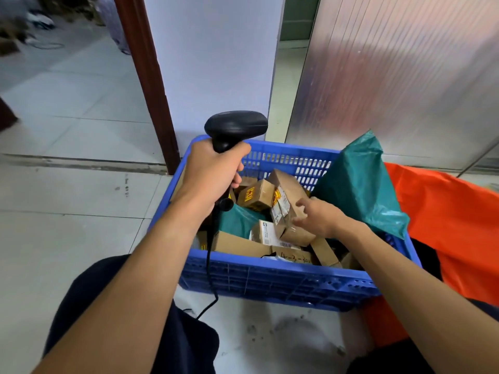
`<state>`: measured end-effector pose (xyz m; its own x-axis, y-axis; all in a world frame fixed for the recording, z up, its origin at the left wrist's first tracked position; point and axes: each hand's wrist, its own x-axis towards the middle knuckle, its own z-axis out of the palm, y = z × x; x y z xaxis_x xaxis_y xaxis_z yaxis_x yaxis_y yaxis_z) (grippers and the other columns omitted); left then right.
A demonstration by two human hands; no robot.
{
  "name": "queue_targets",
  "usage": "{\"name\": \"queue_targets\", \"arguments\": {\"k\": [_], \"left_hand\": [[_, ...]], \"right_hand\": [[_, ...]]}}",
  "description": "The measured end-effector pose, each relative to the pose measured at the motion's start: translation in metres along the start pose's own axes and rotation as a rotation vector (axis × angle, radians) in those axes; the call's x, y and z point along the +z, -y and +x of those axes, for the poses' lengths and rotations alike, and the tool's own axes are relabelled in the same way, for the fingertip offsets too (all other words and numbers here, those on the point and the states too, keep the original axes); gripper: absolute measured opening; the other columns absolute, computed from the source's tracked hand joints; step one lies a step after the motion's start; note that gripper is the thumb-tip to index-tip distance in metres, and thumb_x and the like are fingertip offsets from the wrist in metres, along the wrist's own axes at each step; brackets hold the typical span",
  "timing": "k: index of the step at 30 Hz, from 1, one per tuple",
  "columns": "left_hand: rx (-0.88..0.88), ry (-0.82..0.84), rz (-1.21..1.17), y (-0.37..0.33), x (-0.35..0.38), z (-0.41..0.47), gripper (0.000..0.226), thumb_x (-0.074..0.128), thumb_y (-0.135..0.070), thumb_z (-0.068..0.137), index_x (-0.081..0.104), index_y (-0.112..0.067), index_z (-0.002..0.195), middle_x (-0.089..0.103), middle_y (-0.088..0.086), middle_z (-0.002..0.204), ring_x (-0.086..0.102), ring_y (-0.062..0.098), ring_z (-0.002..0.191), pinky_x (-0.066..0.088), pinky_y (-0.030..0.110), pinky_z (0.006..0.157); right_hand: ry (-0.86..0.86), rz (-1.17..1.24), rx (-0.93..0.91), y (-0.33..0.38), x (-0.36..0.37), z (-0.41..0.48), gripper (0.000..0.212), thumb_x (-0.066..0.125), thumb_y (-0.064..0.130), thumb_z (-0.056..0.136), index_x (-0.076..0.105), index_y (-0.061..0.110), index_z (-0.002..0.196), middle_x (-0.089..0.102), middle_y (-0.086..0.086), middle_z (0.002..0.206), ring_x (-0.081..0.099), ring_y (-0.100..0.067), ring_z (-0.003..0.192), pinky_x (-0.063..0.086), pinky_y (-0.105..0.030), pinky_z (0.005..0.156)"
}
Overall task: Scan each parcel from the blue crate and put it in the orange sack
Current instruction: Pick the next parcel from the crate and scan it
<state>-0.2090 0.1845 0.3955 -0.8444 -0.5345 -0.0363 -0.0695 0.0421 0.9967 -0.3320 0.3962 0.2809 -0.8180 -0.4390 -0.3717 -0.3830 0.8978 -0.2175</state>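
My left hand (pixel 213 168) grips the handle of the black scanner (pixel 236 126), fingers wrapped tight. The handle stands upright and the head juts right and away from me, above the far left corner of the blue crate (pixel 270 282). Its cable (pixel 209 265) hangs over the near wall.

My right hand (pixel 318 215) is inside the crate, fingers spread over the long cardboard parcel (pixel 293 230), not closed round it. That parcel lies tilted on the pile, its long axis running away from me, far end higher. Its left face carries a white barcode label (pixel 280 209), too small to read, and a yellow sticker (pixel 276 197).

A box by the near wall bears handwriting (pixel 294 256) starting "4-3"; the rest I cannot tell. The orange sack (pixel 445 211) sits just right of the crate.
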Motion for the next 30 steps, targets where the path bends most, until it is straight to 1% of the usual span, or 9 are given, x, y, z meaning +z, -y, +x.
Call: {"name": "queue_targets", "arguments": {"k": [4,6,9,13,16,19,23,28,30], "left_hand": [[0.002,0.007,-0.002,0.000,0.000,0.001,0.013,0.070,-0.018,0.092,0.071,-0.007,0.087,0.061,0.008,0.067,0.055,0.020,0.057,0.051,0.034,0.058],[0.006,0.003,0.001,-0.002,0.002,0.003,0.012,0.070,-0.018,0.092,0.071,-0.008,0.086,0.062,0.006,0.066,0.056,0.018,0.056,0.051,0.032,0.056],[0.006,0.002,-0.001,-0.003,0.007,0.004,0.013,0.070,-0.019,0.092,0.071,-0.008,0.088,0.062,0.003,0.065,0.056,0.016,0.053,0.052,0.030,0.054],[0.008,0.026,0.023,-0.001,0.011,0.003,0.014,0.071,-0.021,0.093,0.072,-0.007,0.090,0.065,0.004,0.067,0.059,0.015,0.055,0.054,0.032,0.058],[0.012,0.032,0.042,0.000,0.009,0.003,0.015,0.071,-0.022,0.093,0.071,-0.007,0.093,0.066,0.004,0.068,0.060,0.014,0.054,0.055,0.032,0.060],[0.015,0.023,0.061,0.001,0.006,0.004,0.016,0.071,-0.023,0.094,0.071,-0.007,0.094,0.066,0.003,0.068,0.060,0.012,0.053,0.057,0.031,0.061],[0.016,0.015,0.066,0.001,0.005,0.005,0.017,0.071,-0.022,0.093,0.071,-0.006,0.090,0.065,0.002,0.065,0.059,0.013,0.052,0.054,0.030,0.059],[0.014,0.019,0.085,0.002,0.005,0.006,0.017,0.071,-0.023,0.093,0.072,-0.006,0.092,0.066,0.002,0.066,0.061,0.013,0.053,0.055,0.031,0.059],[0.014,0.023,0.095,0.003,0.005,0.006,0.019,0.071,-0.024,0.092,0.072,-0.005,0.093,0.066,0.002,0.065,0.061,0.013,0.053,0.056,0.032,0.060]], "right_hand": [[-0.213,0.067,0.123,-0.018,0.020,0.001,0.072,0.055,0.054,0.098,0.034,0.010,0.150,0.038,-0.014,0.144,0.044,-0.035,0.133,0.042,-0.046,0.106],[-0.141,0.142,0.166,-0.022,0.028,0.003,0.078,0.051,0.059,0.098,0.026,0.015,0.157,0.032,-0.016,0.150,0.044,-0.039,0.134,0.042,-0.048,0.108],[-0.028,0.201,0.176,-0.023,0.033,0.005,0.069,0.044,0.060,0.101,0.023,0.032,0.160,0.025,-0.015,0.158,0.049,-0.041,0.132,0.044,-0.047,0.107],[-0.022,0.226,0.184,-0.018,0.040,0.005,0.068,0.044,0.061,0.101,0.018,0.037,0.160,0.020,-0.015,0.162,0.052,-0.043,0.129,0.045,-0.047,0.104],[-0.015,0.267,0.248,-0.015,0.047,0.009,0.070,0.044,0.066,0.098,0.024,0.034,0.157,0.026,-0.014,0.158,0.055,-0.040,0.124,0.048,-0.046,0.102],[-0.057,0.291,0.318,-0.012,0.049,0.015,0.076,0.045,0.071,0.094,0.032,0.022,0.151,0.035,-0.015,0.150,0.058,-0.038,0.117,0.051,-0.047,0.098],[-0.065,0.305,0.439,-0.008,0.050,0.020,0.096,0.045,0.080,0.088,0.028,0.008,0.150,0.044,-0.020,0.148,0.057,-0.039,0.122,0.051,-0.048,0.097],[-0.129,0.419,0.487,-0.009,0.049,0.024,0.091,0.054,0.072,0.089,0.030,0.004,0.145,0.050,-0.023,0.140,0.057,-0.039,0.118,0.052,-0.048,0.096],[-0.164,0.498,0.489,-0.015,0.037,0.024,0.090,0.052,0.075,0.085,0.034,0.005,0.139,0.055,-0.022,0.134,0.060,-0.039,0.112,0.054,-0.050,0.094]]}}
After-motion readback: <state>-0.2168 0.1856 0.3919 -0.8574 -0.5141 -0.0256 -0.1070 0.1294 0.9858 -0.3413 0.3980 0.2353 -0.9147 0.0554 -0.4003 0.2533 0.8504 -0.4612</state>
